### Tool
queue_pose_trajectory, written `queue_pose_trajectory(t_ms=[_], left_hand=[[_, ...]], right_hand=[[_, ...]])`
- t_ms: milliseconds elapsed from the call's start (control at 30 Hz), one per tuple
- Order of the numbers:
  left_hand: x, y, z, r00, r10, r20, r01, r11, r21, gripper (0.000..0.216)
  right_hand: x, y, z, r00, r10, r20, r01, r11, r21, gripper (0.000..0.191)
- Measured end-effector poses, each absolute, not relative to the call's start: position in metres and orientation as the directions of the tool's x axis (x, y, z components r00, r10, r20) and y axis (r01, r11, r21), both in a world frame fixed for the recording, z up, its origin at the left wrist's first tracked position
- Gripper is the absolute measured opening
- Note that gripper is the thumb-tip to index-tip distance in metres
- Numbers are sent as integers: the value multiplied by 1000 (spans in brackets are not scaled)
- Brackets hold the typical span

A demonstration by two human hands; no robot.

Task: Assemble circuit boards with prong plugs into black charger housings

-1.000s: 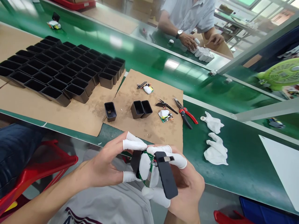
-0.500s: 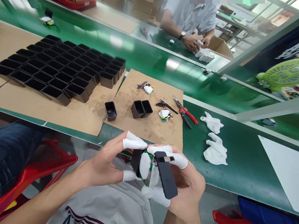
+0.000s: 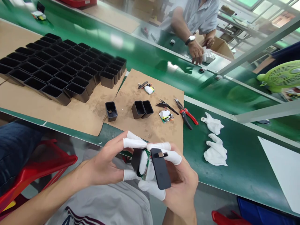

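My left hand [image 3: 110,162], with white finger cots on its fingertips, grips a black plastic case [image 3: 136,161] from the left. A green circuit board [image 3: 147,162] with white filler on it sits partly inside the case's open side. In my right hand [image 3: 178,175], also wearing finger cots, the board is held together with a flat black cover [image 3: 161,170] that has metal prongs at its upper end. The cover stands apart from the case, tilted over the board. My fingers partly hide the board and the case.
Many empty black cases [image 3: 58,67] stand in rows on cardboard at the left. On the nearer cardboard are two cases [image 3: 142,109], another case [image 3: 111,111], tweezers [image 3: 168,106], circuit boards [image 3: 166,116] and red-handled pliers [image 3: 186,113]. White gloves [image 3: 215,150] lie right. A co-worker [image 3: 194,34] sits opposite.
My right hand has moved left, bringing the board deeper into the case and the cover closer to it. Across the bench, the co-worker's hand has reached forward and down.
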State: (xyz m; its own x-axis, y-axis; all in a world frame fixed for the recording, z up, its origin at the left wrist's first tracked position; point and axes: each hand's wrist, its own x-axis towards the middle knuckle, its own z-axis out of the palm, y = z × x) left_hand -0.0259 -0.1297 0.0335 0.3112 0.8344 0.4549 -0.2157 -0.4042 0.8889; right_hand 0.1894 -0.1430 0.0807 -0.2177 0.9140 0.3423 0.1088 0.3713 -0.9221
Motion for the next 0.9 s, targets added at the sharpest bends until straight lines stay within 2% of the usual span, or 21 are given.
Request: queue_pose_trajectory(t_ms=[200,367,433,567,667,733,800,900], left_hand=[[-24,-131,25,287,885,366,-266,-294,918,65],[-14,-132,19,224,935,276,-376,-179,909,67],[-11,-133,20,210,939,271,-367,-181,913,67],[-10,-136,27,200,939,280,-317,-208,925,71],[-12,-139,32,195,933,303,-288,-241,927,71],[-13,-141,34,167,933,319,-276,-267,923,70],[-13,-143,33,115,933,341,-277,-299,913,71],[-13,-149,31,25,931,364,-269,-345,899,74]], right_hand=[[189,-139,74,-253,931,264,201,318,-927,55],[184,-133,78,-236,930,281,350,351,-869,54],[179,-130,83,-155,952,265,398,305,-865,46],[168,-125,91,7,978,206,379,189,-906,6],[165,-128,92,16,978,209,343,191,-920,11],[164,-134,87,12,962,272,335,253,-908,4],[163,-145,78,23,917,399,333,369,-868,24],[155,-166,61,28,764,644,376,589,-715,60]])
